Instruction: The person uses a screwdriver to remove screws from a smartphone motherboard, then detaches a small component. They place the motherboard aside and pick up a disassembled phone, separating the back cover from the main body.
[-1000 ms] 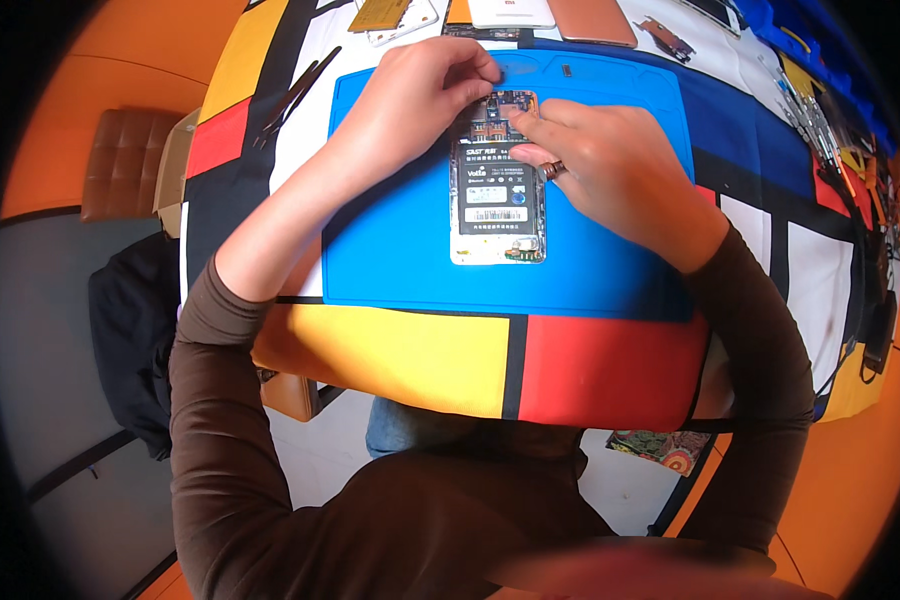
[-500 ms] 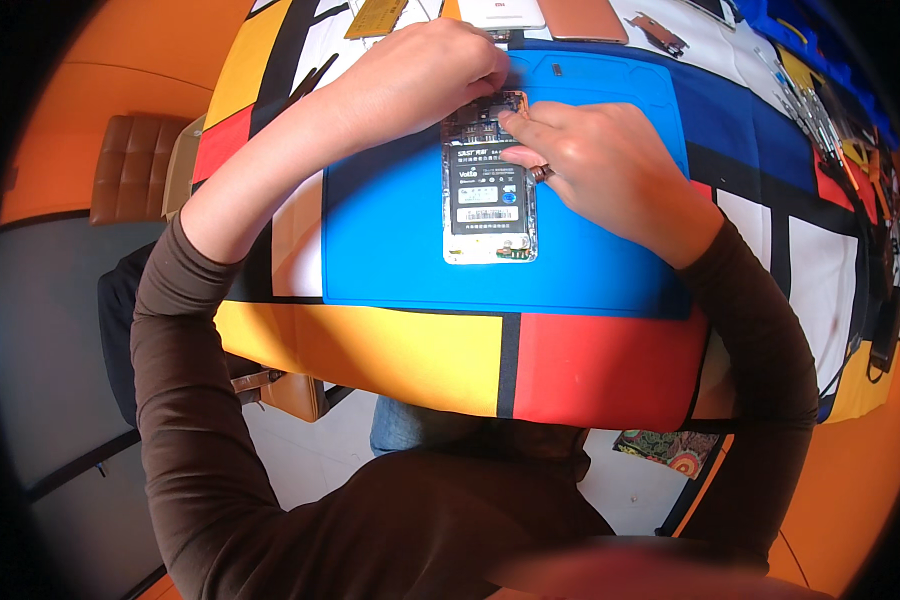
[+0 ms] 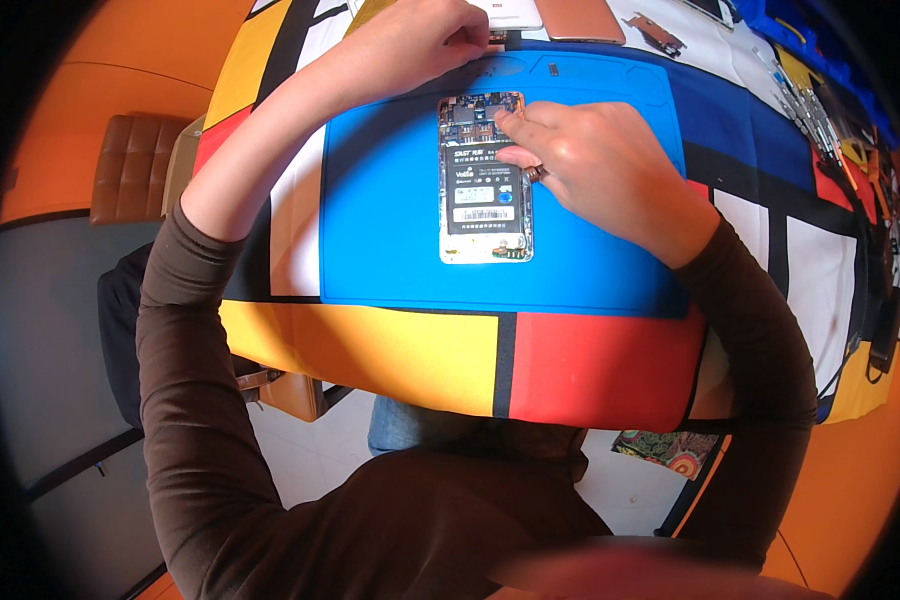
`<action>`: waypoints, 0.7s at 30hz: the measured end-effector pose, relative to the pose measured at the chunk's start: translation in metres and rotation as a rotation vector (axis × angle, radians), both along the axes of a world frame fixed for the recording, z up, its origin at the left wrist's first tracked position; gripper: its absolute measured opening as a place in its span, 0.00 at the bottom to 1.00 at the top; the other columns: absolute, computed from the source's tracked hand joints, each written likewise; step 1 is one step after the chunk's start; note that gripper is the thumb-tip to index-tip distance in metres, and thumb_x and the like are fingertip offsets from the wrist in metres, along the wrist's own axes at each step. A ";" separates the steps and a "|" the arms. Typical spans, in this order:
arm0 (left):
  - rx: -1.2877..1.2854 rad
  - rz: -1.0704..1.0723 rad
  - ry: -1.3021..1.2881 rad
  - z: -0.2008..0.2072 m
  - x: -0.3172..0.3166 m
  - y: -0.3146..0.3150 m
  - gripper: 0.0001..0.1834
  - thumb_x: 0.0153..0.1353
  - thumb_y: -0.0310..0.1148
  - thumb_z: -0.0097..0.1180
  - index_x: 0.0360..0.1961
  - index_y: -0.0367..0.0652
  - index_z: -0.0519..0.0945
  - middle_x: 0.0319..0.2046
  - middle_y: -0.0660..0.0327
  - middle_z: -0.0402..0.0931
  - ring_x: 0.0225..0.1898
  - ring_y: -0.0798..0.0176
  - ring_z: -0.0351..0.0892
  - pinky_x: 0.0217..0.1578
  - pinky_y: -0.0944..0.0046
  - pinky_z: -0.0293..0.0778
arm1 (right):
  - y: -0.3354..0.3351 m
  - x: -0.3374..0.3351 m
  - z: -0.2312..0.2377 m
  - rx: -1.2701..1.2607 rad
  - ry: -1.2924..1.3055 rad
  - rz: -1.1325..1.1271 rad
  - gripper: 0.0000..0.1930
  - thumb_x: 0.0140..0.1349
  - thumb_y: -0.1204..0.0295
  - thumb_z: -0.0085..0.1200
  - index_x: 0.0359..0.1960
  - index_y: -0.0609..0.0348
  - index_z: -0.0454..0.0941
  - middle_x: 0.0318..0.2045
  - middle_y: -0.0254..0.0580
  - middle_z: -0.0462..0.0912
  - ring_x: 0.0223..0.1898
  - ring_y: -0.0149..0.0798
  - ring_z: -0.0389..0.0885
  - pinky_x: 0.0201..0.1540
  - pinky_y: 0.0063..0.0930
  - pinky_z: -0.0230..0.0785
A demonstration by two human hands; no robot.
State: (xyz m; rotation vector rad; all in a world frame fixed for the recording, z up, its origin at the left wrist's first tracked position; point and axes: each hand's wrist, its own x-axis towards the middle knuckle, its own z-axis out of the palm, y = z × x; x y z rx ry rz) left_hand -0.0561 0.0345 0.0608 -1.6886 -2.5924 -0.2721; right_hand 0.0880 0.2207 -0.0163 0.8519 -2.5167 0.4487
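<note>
One open phone (image 3: 484, 180) with one black battery (image 3: 481, 203) lies on one blue mat (image 3: 380, 230). Your right hand (image 3: 592, 160) touches the phone's upper right; your left hand (image 3: 428, 42), fingers curled, is by the mat's far edge. I can't tell if either grips anything.

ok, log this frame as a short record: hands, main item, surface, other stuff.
left hand: fingers curled, above the mat's far edge; contents, if any, hidden
right hand: thumb and index finger over the phone's upper right; grip unclear
phone: opened, lying flat
board: exposed, far end of phone
battery: black, nearer than the board
mat: blue, under the phone
cloth: multicoloured blocks, under the mat
beyond mat: copper-coloured panel
far right: slim tools
</note>
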 end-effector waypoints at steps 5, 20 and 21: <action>0.039 -0.017 -0.095 -0.010 -0.003 -0.002 0.06 0.61 0.27 0.63 0.36 0.36 0.87 0.33 0.48 0.85 0.38 0.48 0.86 0.43 0.55 0.80 | 0.000 0.000 0.000 0.006 -0.016 -0.002 0.16 0.64 0.65 0.66 0.49 0.62 0.86 0.40 0.45 0.88 0.31 0.44 0.86 0.30 0.30 0.75; 0.534 0.320 -0.621 -0.015 0.063 -0.014 0.12 0.68 0.15 0.42 0.47 0.34 0.76 0.37 0.62 0.77 0.39 0.69 0.75 0.45 0.70 0.75 | 0.002 0.001 0.003 0.031 0.080 0.021 0.16 0.67 0.62 0.61 0.48 0.62 0.86 0.33 0.42 0.86 0.30 0.40 0.86 0.28 0.30 0.74; 0.621 0.304 -0.647 -0.022 0.065 -0.013 0.13 0.68 0.14 0.42 0.47 0.34 0.75 0.37 0.62 0.76 0.39 0.69 0.75 0.45 0.70 0.75 | 0.002 0.001 0.003 0.032 0.069 0.020 0.16 0.67 0.63 0.61 0.48 0.62 0.85 0.33 0.41 0.86 0.30 0.40 0.86 0.28 0.30 0.74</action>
